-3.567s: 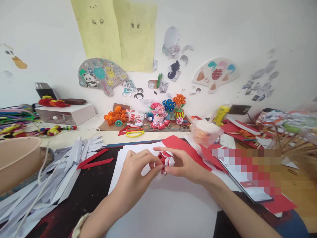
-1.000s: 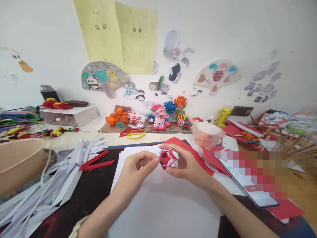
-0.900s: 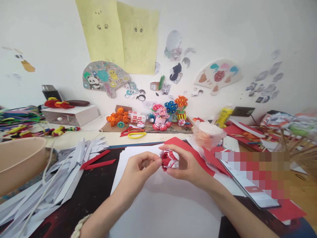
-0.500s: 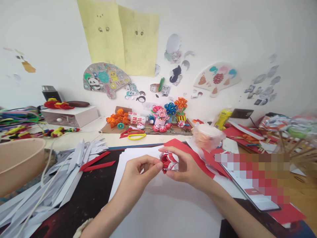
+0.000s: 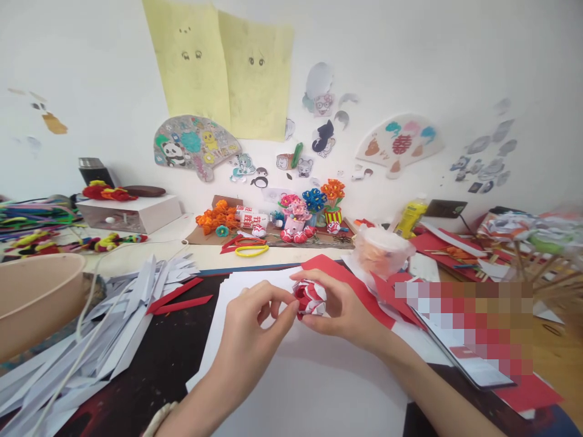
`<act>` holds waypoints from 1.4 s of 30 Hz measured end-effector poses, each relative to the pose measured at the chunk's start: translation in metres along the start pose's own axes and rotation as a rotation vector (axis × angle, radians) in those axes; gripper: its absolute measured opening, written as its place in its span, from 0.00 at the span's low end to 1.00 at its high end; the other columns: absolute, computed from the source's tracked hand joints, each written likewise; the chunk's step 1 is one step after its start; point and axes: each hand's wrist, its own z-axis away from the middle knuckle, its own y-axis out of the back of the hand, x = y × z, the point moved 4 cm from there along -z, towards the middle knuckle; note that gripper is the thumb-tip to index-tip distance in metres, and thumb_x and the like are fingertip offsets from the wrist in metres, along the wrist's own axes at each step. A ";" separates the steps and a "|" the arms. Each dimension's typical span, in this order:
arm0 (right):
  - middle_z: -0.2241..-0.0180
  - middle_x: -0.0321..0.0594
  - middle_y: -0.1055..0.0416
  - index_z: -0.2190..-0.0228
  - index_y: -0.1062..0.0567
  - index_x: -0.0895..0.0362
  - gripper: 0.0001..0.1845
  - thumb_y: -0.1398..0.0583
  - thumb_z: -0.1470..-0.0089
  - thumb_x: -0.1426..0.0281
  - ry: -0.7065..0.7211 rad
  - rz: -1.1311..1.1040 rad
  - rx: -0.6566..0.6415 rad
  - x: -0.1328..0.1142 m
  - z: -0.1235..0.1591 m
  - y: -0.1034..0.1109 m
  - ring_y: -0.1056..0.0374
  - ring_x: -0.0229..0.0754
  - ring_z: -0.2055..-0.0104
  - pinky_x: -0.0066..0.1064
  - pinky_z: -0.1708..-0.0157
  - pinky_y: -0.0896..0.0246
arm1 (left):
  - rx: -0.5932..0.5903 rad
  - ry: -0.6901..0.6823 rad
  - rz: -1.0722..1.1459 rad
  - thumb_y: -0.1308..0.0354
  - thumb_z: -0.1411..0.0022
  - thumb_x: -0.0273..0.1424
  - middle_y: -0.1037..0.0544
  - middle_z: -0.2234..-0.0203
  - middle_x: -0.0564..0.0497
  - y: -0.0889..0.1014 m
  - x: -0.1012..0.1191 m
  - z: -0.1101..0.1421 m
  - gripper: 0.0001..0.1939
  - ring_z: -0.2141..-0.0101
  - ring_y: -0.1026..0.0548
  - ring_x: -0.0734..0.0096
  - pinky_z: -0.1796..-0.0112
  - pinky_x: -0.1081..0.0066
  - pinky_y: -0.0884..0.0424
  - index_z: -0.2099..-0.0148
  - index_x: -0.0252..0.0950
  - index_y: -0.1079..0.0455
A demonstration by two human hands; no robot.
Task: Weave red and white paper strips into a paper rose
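Note:
A small round red and white folded paper ball [image 5: 313, 298] is held up over a stack of white paper [image 5: 319, 382]. My right hand [image 5: 344, 309] curls round its right side, thumb below and fingers above. At the ball's left edge, around its dark red opening, my left hand [image 5: 262, 315] pinches with thumb and forefinger closed on the paper there. The exact fold between those fingertips is hidden.
White paper strips [image 5: 118, 328] and two red strips [image 5: 182, 305] lie at left beside a beige basin [image 5: 36, 297]. A phone [image 5: 473, 358], partly pixelated, rests at right near red paper [image 5: 528, 391]. Yellow-handled scissors [image 5: 252, 250] and paper flowers [image 5: 294, 212] stand farther back.
My left hand has shifted and turned slightly, its wrist more raised and its fingers more arched at the ball's rim. The ball has tilted a little, still in my right hand.

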 end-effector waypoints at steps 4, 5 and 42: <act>0.52 0.40 0.34 0.49 0.29 0.46 0.26 0.32 0.50 0.69 -0.003 0.078 0.012 -0.001 0.001 -0.002 0.33 0.45 0.49 0.38 0.49 0.34 | 0.108 -0.239 -0.266 0.46 0.41 0.24 0.34 0.81 0.57 0.000 0.008 0.005 0.08 0.78 0.38 0.76 0.72 0.72 0.43 0.72 0.35 0.30; 0.51 0.40 0.34 0.50 0.28 0.46 0.26 0.32 0.50 0.70 -0.001 0.097 0.015 -0.001 0.001 -0.002 0.34 0.45 0.49 0.38 0.49 0.34 | 0.123 -0.275 -0.306 0.46 0.41 0.23 0.34 0.81 0.57 0.000 0.009 0.006 0.08 0.78 0.38 0.76 0.72 0.72 0.44 0.72 0.35 0.30; 0.54 0.41 0.32 0.50 0.29 0.48 0.27 0.31 0.51 0.64 -0.004 0.084 0.002 0.002 0.000 0.001 0.32 0.45 0.52 0.38 0.52 0.34 | -0.092 0.236 0.273 0.36 0.45 0.42 0.34 0.83 0.55 -0.007 -0.016 -0.001 0.13 0.80 0.44 0.77 0.78 0.75 0.48 0.69 0.35 0.23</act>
